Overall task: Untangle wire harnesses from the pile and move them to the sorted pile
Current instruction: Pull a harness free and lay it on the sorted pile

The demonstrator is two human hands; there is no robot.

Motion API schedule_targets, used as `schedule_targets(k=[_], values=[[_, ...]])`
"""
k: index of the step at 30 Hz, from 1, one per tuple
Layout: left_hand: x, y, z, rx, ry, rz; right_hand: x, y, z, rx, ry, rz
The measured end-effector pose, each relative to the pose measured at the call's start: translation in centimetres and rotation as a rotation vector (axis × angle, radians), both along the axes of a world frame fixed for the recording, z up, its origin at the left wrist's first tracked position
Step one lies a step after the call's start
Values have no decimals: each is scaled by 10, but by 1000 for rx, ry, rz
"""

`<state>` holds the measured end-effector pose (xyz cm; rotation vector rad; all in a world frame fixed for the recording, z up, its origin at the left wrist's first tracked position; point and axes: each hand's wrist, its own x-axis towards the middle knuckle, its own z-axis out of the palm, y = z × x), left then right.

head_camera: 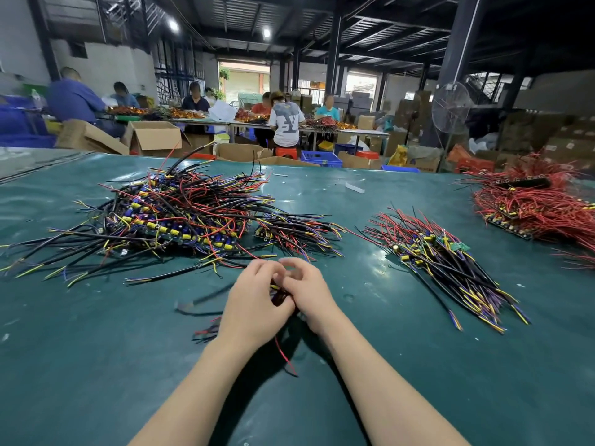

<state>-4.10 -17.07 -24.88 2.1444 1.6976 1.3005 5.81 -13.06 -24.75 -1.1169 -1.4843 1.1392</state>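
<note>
Green worktop (96,365), warehouse bkgd. L hand (254,305) + R hand (310,292) both curled, pinching one harness (279,296) at centre; tangled pile (180,210) at 10 o'clock, sorted pile (444,255) at 2. Risk: snagging trailing leads (284,354) w/ hard pull, re-knotting.

dim warehouse: dark steel beams (386,24), ceiling lamps (266,33), stacked cardboard boxes (553,130), standing fan (450,107).

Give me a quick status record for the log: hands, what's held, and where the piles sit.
left hand: grips the wire harness at table centre
right hand: pinches the same harness
wire harness: between both hands, mostly hidden
tangled pile: left of the hands
sorted pile: right of the hands, wires roughly parallel
red wire pile: far right
table: green mat
</note>
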Motion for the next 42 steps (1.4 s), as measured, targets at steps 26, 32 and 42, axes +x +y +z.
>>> schedule_targets(k=[26, 32, 42], values=[[-46, 18, 10, -325, -254, -207, -2, -7, -4, -90, 344, 85], [-43, 14, 17, -317, -337, -289, 6, -3, 0, -101, 361, 180], [-43, 7, 25, -452, -693, -364, 6, -5, 1, -205, 607, 296]])
